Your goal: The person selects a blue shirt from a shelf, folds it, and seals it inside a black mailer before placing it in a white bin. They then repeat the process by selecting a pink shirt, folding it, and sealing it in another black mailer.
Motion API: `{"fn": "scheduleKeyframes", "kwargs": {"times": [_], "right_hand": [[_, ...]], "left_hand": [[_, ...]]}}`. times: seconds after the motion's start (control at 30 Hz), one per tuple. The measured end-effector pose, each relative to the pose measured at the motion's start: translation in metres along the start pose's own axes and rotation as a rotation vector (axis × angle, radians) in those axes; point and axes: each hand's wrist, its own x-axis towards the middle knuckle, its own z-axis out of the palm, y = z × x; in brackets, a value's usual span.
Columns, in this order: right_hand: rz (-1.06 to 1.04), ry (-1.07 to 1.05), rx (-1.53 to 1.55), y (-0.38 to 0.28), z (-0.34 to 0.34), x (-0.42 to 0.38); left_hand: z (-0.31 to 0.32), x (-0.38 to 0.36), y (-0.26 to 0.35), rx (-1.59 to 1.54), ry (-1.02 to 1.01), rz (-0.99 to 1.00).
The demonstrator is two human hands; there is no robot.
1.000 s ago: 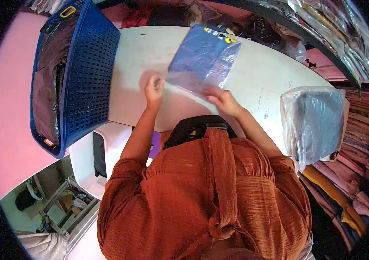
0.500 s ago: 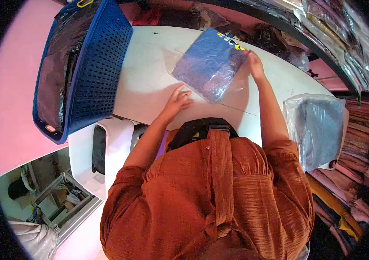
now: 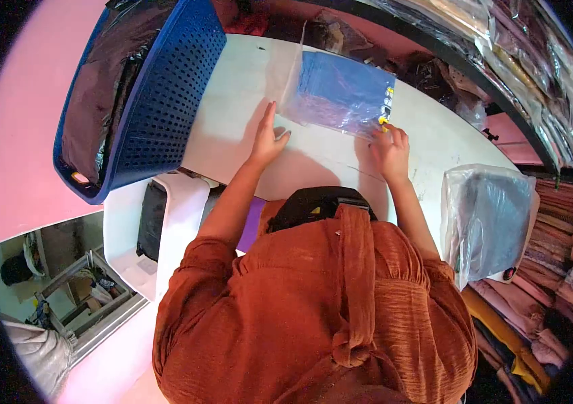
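Observation:
A folded blue cloth in a clear plastic bag (image 3: 340,84) lies at the far side of the white table, a row of yellow, white and black marks along its right end. The bag's see-through flap sticks out on the left. My right hand (image 3: 392,153) pinches the near right corner of the bag, fingertips partly hidden. My left hand (image 3: 270,141) is open over the table, left of the bag and below its flap, fingers pointing away and thumb apart. It holds nothing.
On the left stands a blue perforated basket (image 3: 158,108) full of dark bagged items. Another bagged blue-grey item (image 3: 498,215) sits at the table's right end. Stacked fabrics (image 3: 559,249) fill the right side. A white bin (image 3: 182,215) stands below the basket.
The bagged cloth has turned clockwise, its marked edge now facing right. My right hand has come nearer with its corner. My left hand has moved slightly up and left, fingers straighter.

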Motion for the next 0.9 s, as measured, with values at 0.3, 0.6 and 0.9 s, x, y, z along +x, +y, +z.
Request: {"fn": "scheduleKeyframes", "kwargs": {"times": [0.3, 0.6, 0.9], "right_hand": [[-0.12, -0.083, 0.126, 0.022, 0.026, 0.0], [-0.392, 0.045, 0.298, -0.053, 0.027, 0.032], [-0.52, -0.321, 0.091, -0.12, 0.078, 0.057]], "left_hand": [[0.01, 0.026, -0.026, -0.807, 0.41, -0.419], [0.017, -0.019, -0.015, -0.883, 0.548, -0.656], [0.025, -0.028, -0.013, -0.68, 0.561, -0.502]]}}
